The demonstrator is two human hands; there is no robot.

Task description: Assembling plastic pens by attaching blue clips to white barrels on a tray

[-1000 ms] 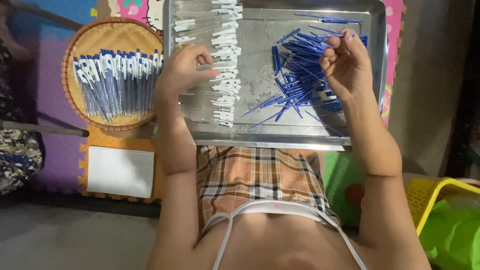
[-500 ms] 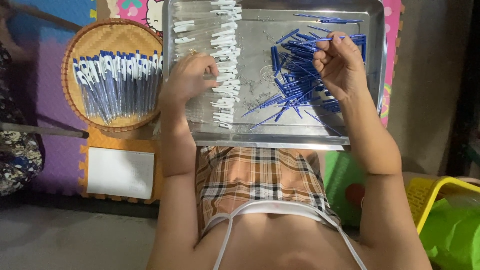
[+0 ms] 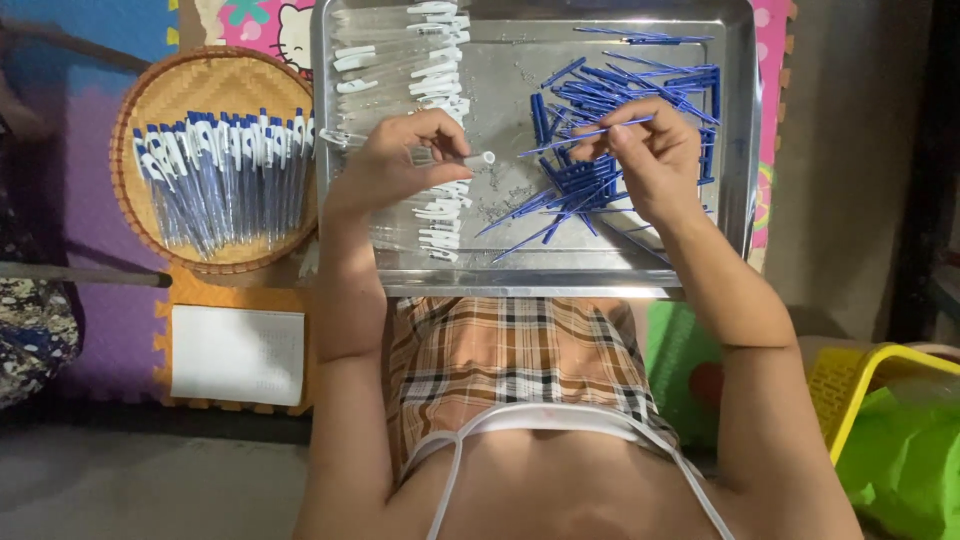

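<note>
A metal tray (image 3: 600,280) lies in front of me. My left hand (image 3: 395,160) holds a clear pen barrel (image 3: 478,159) with its open end pointing right. My right hand (image 3: 650,150) pinches a thin blue ink refill (image 3: 585,136) whose tip points left toward the barrel's opening, a short gap apart. A heap of blue refills (image 3: 600,170) fills the tray's right half. Clear barrels with white clips (image 3: 435,70) lie in a row on the tray's left half, partly hidden by my left hand.
A round woven basket (image 3: 150,100) at the left holds several assembled blue-and-white pens (image 3: 225,170). A white sheet (image 3: 237,354) lies on the foam mat below it. A yellow basket (image 3: 850,385) with a green bag stands at the lower right.
My left hand has lifted a clear barrel from the row and turned it rightward. My right hand has picked one refill from the heap and brought it left toward the barrel.
</note>
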